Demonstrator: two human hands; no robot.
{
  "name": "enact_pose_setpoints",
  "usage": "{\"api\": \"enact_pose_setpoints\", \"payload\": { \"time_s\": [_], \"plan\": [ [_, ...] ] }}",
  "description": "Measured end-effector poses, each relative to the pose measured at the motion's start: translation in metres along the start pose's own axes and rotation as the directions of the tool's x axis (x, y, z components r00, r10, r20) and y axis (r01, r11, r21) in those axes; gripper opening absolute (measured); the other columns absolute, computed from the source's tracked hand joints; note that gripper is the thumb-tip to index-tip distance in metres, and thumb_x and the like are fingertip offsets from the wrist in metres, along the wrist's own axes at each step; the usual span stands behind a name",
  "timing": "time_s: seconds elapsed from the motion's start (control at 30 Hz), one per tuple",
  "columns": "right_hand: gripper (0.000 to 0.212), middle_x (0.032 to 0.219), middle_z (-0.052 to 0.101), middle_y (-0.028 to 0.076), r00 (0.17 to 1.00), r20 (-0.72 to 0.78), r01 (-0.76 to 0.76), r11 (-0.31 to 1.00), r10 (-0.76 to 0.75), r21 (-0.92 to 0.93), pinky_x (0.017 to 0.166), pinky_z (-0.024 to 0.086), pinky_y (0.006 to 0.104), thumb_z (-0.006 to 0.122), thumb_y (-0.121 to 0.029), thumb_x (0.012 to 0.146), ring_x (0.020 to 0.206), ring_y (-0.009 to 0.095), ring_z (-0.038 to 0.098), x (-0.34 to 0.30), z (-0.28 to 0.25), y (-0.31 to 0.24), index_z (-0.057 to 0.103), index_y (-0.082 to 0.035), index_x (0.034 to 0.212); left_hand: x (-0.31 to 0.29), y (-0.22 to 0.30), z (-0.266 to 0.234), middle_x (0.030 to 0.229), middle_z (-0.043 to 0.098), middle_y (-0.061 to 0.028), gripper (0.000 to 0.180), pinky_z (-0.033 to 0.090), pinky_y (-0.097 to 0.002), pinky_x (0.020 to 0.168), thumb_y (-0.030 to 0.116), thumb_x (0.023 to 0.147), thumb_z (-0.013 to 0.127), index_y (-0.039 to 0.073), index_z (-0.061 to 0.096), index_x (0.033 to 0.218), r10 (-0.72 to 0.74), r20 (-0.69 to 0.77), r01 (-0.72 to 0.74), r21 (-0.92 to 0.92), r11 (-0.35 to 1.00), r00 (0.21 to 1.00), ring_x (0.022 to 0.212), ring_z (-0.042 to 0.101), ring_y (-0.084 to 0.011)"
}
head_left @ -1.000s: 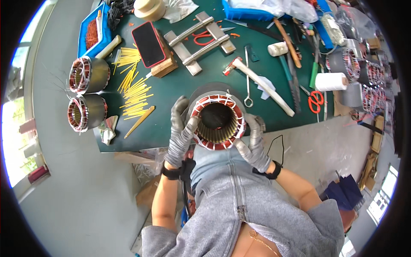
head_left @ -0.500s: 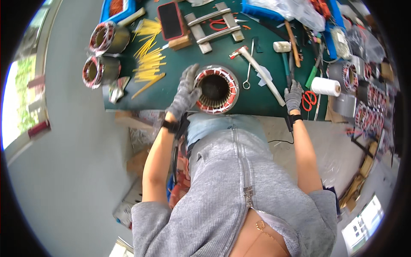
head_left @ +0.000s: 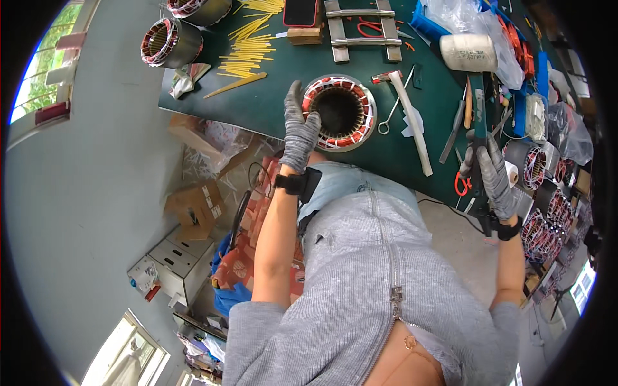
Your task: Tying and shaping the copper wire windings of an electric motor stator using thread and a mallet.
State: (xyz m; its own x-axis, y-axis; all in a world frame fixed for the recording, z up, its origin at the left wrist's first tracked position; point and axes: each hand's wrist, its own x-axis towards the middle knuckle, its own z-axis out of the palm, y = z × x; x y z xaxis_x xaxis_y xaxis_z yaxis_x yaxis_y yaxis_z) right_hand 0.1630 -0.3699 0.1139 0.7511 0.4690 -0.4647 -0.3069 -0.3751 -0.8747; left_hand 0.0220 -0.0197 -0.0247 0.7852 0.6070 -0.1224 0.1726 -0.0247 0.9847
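Observation:
My left hand (head_left: 300,128), in a grey glove, lies against the left side of a motor stator (head_left: 362,133) standing upright near the table's front edge. Its fingers stretch away from me and the thumb touches the stator's rim, with red windings and white lacing. My right hand (head_left: 496,174), also gloved, is closed around the dark green handle of a mallet (head_left: 468,53). The mallet's white head points away from me and looks raised above the table. Left of it lies a second hammer with a pale handle (head_left: 412,128), next to a metal rod with a ring end (head_left: 396,103).
Two more stators, one (head_left: 172,44) nearer, stand at the far left. Yellow strips (head_left: 248,56), a phone (head_left: 300,11) and a metal frame (head_left: 364,40) lie farther back. Red-handled scissors (head_left: 461,184) are beside my right hand. Blue bins (head_left: 428,26) and further stators (head_left: 533,166) are at the right.
My right hand has lifted the mallet toward me and rightward; its white head now looks much larger. The whole view has shifted. My left hand stays at the stator.

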Motion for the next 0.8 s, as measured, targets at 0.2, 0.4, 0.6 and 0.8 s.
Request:
{"api": "enact_pose_setpoints", "payload": {
  "time_s": [0.2, 0.4, 0.6, 0.8],
  "plan": [
    [0.020, 0.092, 0.056, 0.011, 0.867, 0.394, 0.005, 0.785, 0.305, -0.620, 0.065, 0.048, 0.0343, 0.046, -0.017, 0.096, 0.073, 0.021, 0.058, 0.027, 0.055, -0.075, 0.056, -0.003, 0.106, -0.017, 0.001, 0.016, 0.136, 0.041, -0.0223, 0.026, 0.038, -0.0412, 0.103, 0.006, 0.085, 0.056, 0.007, 0.059, 0.111, 0.478, -0.101, -0.425, 0.327, 0.844, 0.873, 0.123, 0.045, -0.0342],
    [0.024, 0.108, 0.055, 0.014, 0.875, 0.406, 0.443, 0.776, -0.265, -0.450, 0.082, 0.046, 0.0376, 0.048, -0.019, 0.096, 0.095, 0.027, 0.055, 0.061, -0.026, -0.143, 0.054, -0.002, 0.113, -0.023, -0.014, 0.014, 0.133, 0.048, -0.0221, 0.009, 0.029, -0.0512, 0.107, 0.016, 0.080, 0.049, 0.009, 0.053, 0.080, 0.606, -0.067, -0.506, 0.481, 0.716, 0.793, 0.126, 0.041, -0.0416],
    [0.032, 0.120, 0.053, 0.016, 0.937, 0.332, 0.143, 0.752, 0.107, -0.643, 0.094, 0.043, 0.0388, 0.049, -0.021, 0.096, 0.112, 0.031, 0.052, 0.023, 0.033, -0.092, 0.051, -0.002, 0.121, -0.008, -0.014, 0.015, 0.126, 0.054, -0.0193, 0.024, 0.018, -0.0612, 0.111, 0.034, 0.086, 0.041, 0.014, 0.054, 0.085, 0.683, 0.018, -0.606, 0.479, 0.635, 0.730, 0.120, 0.047, -0.0390],
    [0.040, 0.130, 0.052, 0.016, 0.701, 0.616, 0.610, 0.750, -0.360, -0.256, 0.102, 0.041, 0.0394, 0.049, -0.020, 0.097, 0.123, 0.032, 0.049, 0.079, -0.002, -0.173, 0.046, -0.002, 0.132, -0.003, -0.014, -0.005, 0.122, 0.057, -0.0142, 0.028, 0.014, -0.0621, 0.112, 0.040, 0.086, 0.043, 0.016, 0.056, 0.084, 0.651, 0.057, -0.558, 0.574, 0.599, 0.757, 0.122, 0.045, -0.0365]
  ]
}}
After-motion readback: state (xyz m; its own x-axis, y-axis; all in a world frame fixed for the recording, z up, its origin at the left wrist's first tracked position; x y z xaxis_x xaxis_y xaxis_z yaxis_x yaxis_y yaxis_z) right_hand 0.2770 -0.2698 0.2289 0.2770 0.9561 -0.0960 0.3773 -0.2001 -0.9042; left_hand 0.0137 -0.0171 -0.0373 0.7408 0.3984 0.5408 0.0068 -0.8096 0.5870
